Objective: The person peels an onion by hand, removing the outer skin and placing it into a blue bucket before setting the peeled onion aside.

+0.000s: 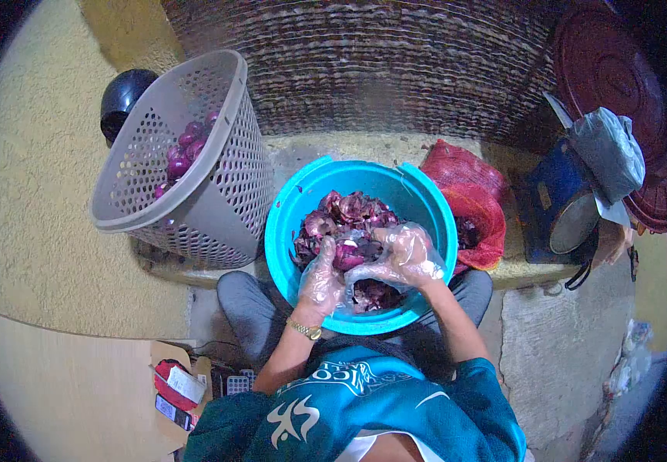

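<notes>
A purple-red onion (346,256) with a pale spot on top is held between my two hands, over a turquoise tub (273,231). My left hand (323,282), in a clear plastic glove and with a gold watch at the wrist, grips the onion's left side. From the right, my right hand (409,258), gloved the same way, closes on it with curled fingers; some fingertips are hidden. Red onions and loose dry skins (353,208) fill much of the tub around and beneath both hands.
Left of the tub, a tilted grey perforated basket (260,165) contains several purple onions (183,154). A red mesh sack (472,181) with dark contents lies close on the right. Farther right are a blue container (553,185) and a grey plastic bag (609,150).
</notes>
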`<control>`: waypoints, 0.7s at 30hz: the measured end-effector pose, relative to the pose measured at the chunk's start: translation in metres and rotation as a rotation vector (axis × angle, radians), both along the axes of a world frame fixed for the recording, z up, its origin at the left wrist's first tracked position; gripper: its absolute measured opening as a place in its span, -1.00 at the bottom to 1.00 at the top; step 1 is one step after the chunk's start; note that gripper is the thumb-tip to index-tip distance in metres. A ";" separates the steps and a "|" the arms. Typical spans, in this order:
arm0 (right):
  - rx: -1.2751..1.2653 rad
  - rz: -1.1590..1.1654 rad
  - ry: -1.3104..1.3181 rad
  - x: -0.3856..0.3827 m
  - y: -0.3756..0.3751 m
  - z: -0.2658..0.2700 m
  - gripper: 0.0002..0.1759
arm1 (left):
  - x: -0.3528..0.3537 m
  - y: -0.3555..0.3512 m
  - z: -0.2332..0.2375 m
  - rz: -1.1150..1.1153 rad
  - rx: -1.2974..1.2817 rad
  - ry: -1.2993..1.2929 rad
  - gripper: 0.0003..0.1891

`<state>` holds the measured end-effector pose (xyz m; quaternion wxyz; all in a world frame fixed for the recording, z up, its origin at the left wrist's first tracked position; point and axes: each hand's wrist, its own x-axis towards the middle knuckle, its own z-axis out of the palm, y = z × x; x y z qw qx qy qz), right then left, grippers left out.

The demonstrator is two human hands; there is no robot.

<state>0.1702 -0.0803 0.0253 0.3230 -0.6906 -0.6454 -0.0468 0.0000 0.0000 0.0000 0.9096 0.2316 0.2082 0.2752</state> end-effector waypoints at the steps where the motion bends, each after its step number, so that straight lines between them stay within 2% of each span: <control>1: -0.042 0.004 0.001 0.000 0.000 0.002 -0.31 | 0.001 0.001 -0.004 -0.023 -0.026 -0.027 -0.46; 3: -0.114 0.004 -0.017 0.007 -0.010 0.001 -0.30 | 0.008 -0.009 -0.010 -0.048 -0.080 -0.075 -0.45; 5: -0.040 -0.014 -0.001 0.007 -0.009 -0.009 -0.31 | 0.007 -0.009 -0.007 -0.027 -0.048 -0.047 -0.44; 9: -0.074 -0.026 -0.014 0.002 -0.013 0.007 -0.31 | 0.009 -0.009 -0.006 -0.024 -0.058 -0.063 -0.44; 11: -0.221 0.007 0.008 0.002 -0.012 0.006 -0.33 | 0.010 -0.007 -0.013 -0.017 -0.118 -0.085 -0.44; 15: -0.245 0.060 0.037 0.001 -0.012 0.003 -0.31 | 0.006 -0.001 -0.019 -0.047 -0.129 -0.105 -0.46; 17: -0.242 0.109 0.001 0.004 -0.017 0.000 -0.40 | 0.008 0.001 -0.019 0.095 0.009 -0.041 -0.48; 19: -0.225 0.084 -0.022 0.007 -0.020 -0.002 -0.42 | 0.008 0.003 -0.018 0.148 0.035 -0.042 -0.48; 21: -0.334 -0.045 0.028 0.011 -0.021 -0.001 -0.42 | 0.005 0.011 -0.024 0.133 0.002 -0.086 -0.47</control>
